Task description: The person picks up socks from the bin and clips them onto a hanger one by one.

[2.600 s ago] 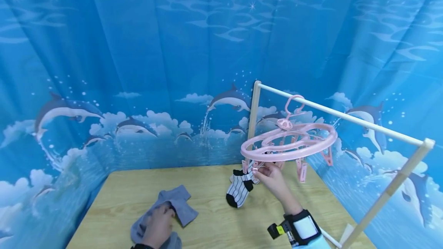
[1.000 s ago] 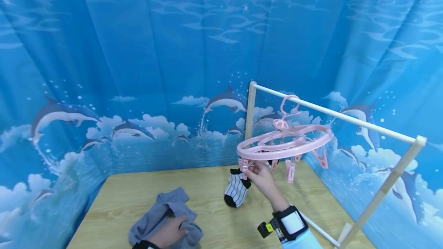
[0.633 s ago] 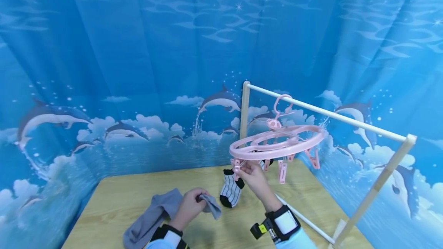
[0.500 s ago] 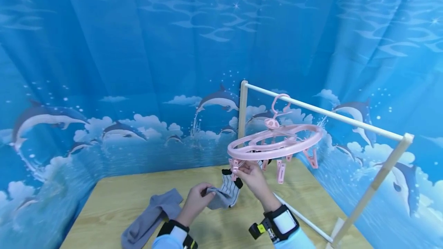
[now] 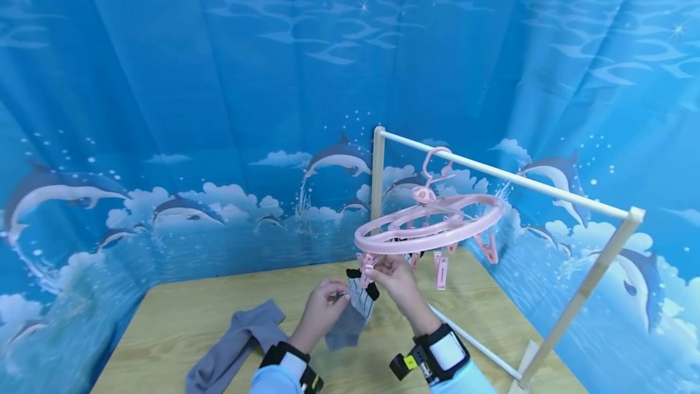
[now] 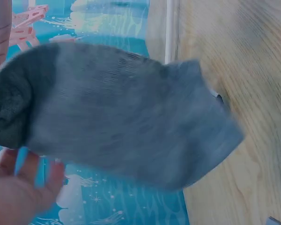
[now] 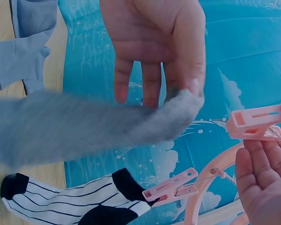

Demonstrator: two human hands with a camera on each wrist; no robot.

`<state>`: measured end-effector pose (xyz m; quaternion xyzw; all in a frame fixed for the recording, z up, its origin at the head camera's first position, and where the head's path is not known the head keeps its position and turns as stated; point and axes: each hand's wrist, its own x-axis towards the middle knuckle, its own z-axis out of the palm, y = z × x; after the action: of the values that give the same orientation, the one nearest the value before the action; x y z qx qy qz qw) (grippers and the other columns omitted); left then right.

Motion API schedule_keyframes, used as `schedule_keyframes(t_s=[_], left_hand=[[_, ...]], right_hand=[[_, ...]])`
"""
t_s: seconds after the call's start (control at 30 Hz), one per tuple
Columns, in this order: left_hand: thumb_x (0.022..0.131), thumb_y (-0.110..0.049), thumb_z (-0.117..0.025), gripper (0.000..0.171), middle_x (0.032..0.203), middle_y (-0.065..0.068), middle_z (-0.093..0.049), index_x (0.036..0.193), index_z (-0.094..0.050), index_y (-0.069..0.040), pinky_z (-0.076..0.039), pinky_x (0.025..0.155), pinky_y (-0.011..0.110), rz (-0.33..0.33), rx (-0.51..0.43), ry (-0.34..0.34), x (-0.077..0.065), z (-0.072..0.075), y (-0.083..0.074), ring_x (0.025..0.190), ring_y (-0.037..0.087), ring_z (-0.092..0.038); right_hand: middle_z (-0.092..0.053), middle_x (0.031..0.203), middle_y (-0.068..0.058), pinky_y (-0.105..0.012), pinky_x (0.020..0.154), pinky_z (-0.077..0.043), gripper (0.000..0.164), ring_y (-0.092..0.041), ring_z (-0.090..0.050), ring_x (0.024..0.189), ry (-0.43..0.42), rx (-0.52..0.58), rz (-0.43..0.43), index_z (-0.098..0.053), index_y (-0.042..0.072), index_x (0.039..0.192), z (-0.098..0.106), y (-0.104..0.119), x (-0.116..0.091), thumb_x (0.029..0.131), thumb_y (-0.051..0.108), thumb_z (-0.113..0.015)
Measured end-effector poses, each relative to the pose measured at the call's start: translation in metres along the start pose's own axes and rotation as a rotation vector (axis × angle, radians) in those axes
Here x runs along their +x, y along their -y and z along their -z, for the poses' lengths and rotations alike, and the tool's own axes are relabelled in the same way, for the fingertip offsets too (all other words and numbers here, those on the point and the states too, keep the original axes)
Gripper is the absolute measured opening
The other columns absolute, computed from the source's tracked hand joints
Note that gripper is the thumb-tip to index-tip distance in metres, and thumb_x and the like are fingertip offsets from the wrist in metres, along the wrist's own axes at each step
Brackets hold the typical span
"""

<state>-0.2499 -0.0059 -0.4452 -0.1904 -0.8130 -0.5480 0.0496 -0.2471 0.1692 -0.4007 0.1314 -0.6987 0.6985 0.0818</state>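
Observation:
My left hand (image 5: 321,310) pinches a grey sock (image 5: 346,324) by its edge. The sock hangs down in front of the black-and-white striped socks (image 7: 61,197), blurred in both wrist views. With thumb and fingers my right hand (image 5: 403,287) grips a pink clothespin (image 7: 255,123) hanging from the near left of the pink oval clip hanger (image 5: 437,241). Between the sock and that clothespin there is a small gap. Another pink clip (image 7: 171,187) bites the cuff of the striped socks. More grey socks (image 5: 235,340) lie loosely on the table to the left.
The hanger's hook (image 5: 434,163) sits on the white bar (image 5: 508,178) of a wooden rack, whose slanted post (image 5: 585,290) stands at the right. Several other clips (image 5: 440,270) dangle from the hanger. A blue dolphin-print curtain (image 5: 219,108) closes off the back beyond the wooden table (image 5: 175,309).
My left hand has picked one grey sock off the pile and carried it right and up, near the hanger. My right hand has stayed at the clothespin. The head view has shifted right.

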Motion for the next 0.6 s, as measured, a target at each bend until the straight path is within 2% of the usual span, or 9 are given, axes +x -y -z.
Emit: schedule_keyframes(t_s=[0.07,0.13,0.23,0.4,0.53,0.6], left_hand=[[0.089,-0.014,-0.057,0.015,0.109,0.014,-0.06,0.095,-0.066,-0.004,-0.05,0.082,0.042,-0.015,-0.007,0.011,0.002,0.0,-0.001,0.101,0.028,-0.056],[0.09,-0.015,-0.055,0.018,0.108,0.014,-0.062,0.099,-0.065,-0.003,-0.051,0.081,0.039,-0.013,-0.012,0.024,0.003,-0.001,-0.001,0.099,0.026,-0.057],[0.091,-0.019,-0.054,0.021,0.1,0.01,-0.066,0.104,-0.064,-0.004,-0.052,0.074,0.03,0.042,-0.01,0.027,0.004,-0.001,-0.003,0.091,0.019,-0.06],[0.087,-0.022,-0.06,0.021,0.093,0.005,-0.066,0.101,-0.064,-0.006,-0.05,0.066,0.025,0.137,0.013,-0.03,0.008,-0.005,-0.009,0.08,0.012,-0.056],[0.086,-0.021,-0.062,0.015,0.08,0.002,-0.06,0.092,-0.064,-0.007,-0.042,0.055,0.021,0.127,-0.028,-0.06,0.008,-0.006,-0.013,0.068,0.011,-0.047],[0.086,-0.021,-0.062,0.015,0.078,0.002,-0.058,0.089,-0.064,-0.007,-0.041,0.055,0.02,0.116,-0.059,-0.062,0.009,-0.007,-0.016,0.067,0.011,-0.046]], right_hand=[[-0.062,0.102,-0.026,-0.021,0.075,-0.053,0.039,-0.005,-0.063,0.08,-0.012,-0.011,-0.009,-0.053,-0.011,0.115,0.0,0.0,0.0,0.08,0.001,-0.065],[-0.062,0.103,-0.025,-0.021,0.075,-0.053,0.039,-0.005,-0.064,0.081,-0.011,-0.016,-0.012,-0.052,-0.011,0.115,0.0,0.001,-0.001,0.08,0.001,-0.065],[-0.061,0.104,-0.027,-0.021,0.075,-0.053,0.039,-0.005,-0.064,0.081,-0.008,-0.015,-0.015,-0.053,-0.01,0.116,0.001,0.001,-0.001,0.08,0.002,-0.065],[-0.063,0.098,-0.024,-0.02,0.072,-0.052,0.037,-0.005,-0.063,0.078,-0.03,-0.031,-0.023,-0.055,-0.01,0.112,0.001,0.001,-0.001,0.08,0.003,-0.066],[-0.066,0.094,-0.016,-0.021,0.072,-0.052,0.033,-0.005,-0.063,0.078,-0.038,-0.029,-0.025,-0.056,-0.01,0.107,0.0,0.001,-0.002,0.079,0.005,-0.067],[-0.066,0.097,-0.016,-0.021,0.075,-0.053,0.033,-0.006,-0.064,0.081,-0.036,-0.016,-0.009,-0.056,-0.01,0.108,0.0,0.0,-0.002,0.079,0.004,-0.066]])
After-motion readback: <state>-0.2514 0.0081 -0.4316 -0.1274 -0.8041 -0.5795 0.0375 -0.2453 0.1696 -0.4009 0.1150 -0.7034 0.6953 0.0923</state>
